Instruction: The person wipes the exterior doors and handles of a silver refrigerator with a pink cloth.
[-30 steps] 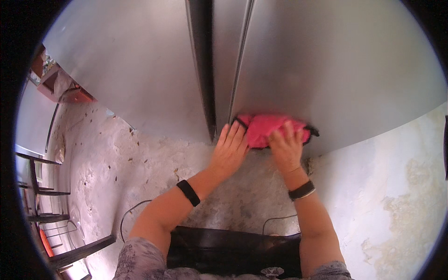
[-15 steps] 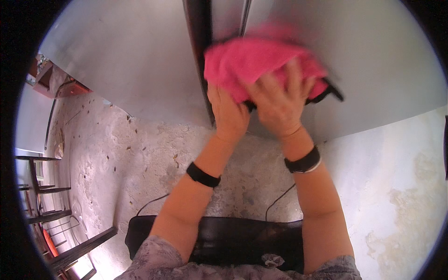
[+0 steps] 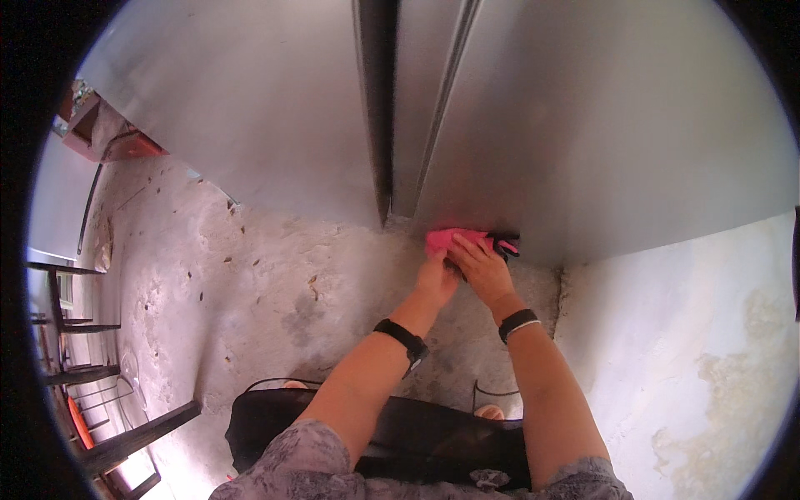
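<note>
A bunched pink cloth [image 3: 446, 240] with black edging is pressed against the bottom part of the grey metal door panel [image 3: 583, 125] on the right. My right hand [image 3: 483, 268] lies over the cloth, its fingers curved onto the pink fabric. Close beside it, my left hand [image 3: 437, 277] grips the cloth's left end, with its fingertips partly hidden. Both hands almost touch each other, and a black band sits on each wrist.
Left of a dark vertical gap stands another grey panel [image 3: 250, 108]. A stained pale wall [image 3: 708, 333] rises at right. Dark wooden furniture [image 3: 83, 375] stands at the left edge, and a reddish box [image 3: 104, 137] farther back. Dry bits dot the rough floor [image 3: 258, 267].
Both hands have moved down the right panel with the cloth, from its upper middle to its bottom edge. The cloth, spread wide before, is now bunched smaller.
</note>
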Available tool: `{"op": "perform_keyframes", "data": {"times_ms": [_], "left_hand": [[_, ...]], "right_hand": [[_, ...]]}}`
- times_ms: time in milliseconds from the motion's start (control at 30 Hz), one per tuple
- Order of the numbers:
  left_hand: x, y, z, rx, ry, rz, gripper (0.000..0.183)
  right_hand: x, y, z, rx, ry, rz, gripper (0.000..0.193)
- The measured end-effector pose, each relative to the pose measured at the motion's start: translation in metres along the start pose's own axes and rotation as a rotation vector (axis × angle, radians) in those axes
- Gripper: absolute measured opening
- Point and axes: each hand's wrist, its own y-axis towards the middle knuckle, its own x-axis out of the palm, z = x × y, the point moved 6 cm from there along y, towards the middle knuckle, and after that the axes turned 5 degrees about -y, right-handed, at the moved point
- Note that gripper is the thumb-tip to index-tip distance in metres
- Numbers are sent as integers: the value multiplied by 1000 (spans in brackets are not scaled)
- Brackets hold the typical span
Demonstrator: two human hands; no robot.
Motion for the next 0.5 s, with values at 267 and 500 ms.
{"op": "perform_keyframes", "data": {"times_ms": [267, 500], "left_hand": [[131, -74, 8, 146, -50, -335, 26], [174, -129, 14, 315, 93, -383, 35]], "right_hand": [[-154, 13, 19, -152, -281, 388, 41], [-206, 24, 19, -81, -228, 669, 28]]}}
